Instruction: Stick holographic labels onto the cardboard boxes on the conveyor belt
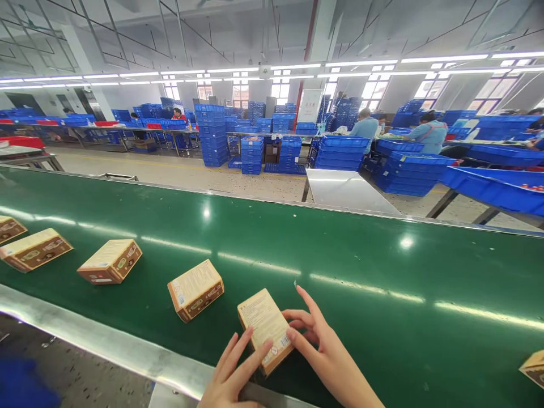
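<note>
A small tan-and-brown carton (266,323) with printed text and a barcode lies on the green conveyor belt, in front of me. My left hand (236,371) has its fingers spread, and some fingertips rest on the carton's near left part. At the carton's right edge is my right hand (317,340), its thumb on the top near the barcode and its curled fingers against the side. The right index finger points out, with a tiny clear or whitish piece (295,283) at its tip, too small to name.
More cartons lie to the left on the belt, the nearest one (196,290) a short way off. Another carton (533,368) shows at the right edge. A metal rail (106,345) borders the belt. Beyond stand a steel table (348,187), stacked blue crates (211,136) and several people.
</note>
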Tool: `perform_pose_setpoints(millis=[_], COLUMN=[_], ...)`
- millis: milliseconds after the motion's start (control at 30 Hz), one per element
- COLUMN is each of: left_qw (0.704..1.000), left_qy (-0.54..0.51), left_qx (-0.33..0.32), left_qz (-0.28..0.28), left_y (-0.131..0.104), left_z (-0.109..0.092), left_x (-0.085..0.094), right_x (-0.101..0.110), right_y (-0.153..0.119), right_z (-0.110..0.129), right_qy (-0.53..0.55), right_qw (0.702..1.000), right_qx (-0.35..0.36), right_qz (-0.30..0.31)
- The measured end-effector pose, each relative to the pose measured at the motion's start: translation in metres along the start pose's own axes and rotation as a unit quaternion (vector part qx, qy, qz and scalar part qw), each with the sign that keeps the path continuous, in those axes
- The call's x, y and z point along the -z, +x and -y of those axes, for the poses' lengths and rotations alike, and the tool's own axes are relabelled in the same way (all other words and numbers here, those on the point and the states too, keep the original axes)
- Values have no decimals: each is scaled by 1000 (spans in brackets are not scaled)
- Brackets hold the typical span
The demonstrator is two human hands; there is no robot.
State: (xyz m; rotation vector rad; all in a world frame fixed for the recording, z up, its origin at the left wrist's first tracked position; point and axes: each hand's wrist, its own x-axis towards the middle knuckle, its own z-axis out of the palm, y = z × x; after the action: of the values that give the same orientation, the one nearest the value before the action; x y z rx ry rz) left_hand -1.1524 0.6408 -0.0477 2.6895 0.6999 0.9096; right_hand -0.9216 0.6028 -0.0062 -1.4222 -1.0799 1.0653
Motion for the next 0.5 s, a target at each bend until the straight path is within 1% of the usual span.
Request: perform_pose_setpoints(millis=[33,100,167,200,267,333,400,500], left_qw=[1000,996,989,983,976,969,963,959], left_qy=[-17,-71,-138,-169,-197,-214,-230,-241], left_qx=[-21,-43,-45,-47,-27,-12,-2,11], left_qz=[12,24,39,51,94,122,138,150], left_y=[6,19,32,38,47,52,54,55], left_z=[-1,-2,-1,0,0,-2,-5,-12], left_x=[-3,-7,-5,-3,2,4,3,-1], right_x=[5,15,22,24,25,24,23,21], right_y=[1,5,12,14,19,20,18,12], right_z=[3,12,20,24,29,31,29,26], right_qy=[-7,-16,-7,6,43,73,92,120], right_qw=[1000,998,996,996,996,994,990,985], right_qx=[2,16,34,33,3,-42,-74,-92], right_qz=[-13,-51,-81,-85,-80,-73,-73,-83])
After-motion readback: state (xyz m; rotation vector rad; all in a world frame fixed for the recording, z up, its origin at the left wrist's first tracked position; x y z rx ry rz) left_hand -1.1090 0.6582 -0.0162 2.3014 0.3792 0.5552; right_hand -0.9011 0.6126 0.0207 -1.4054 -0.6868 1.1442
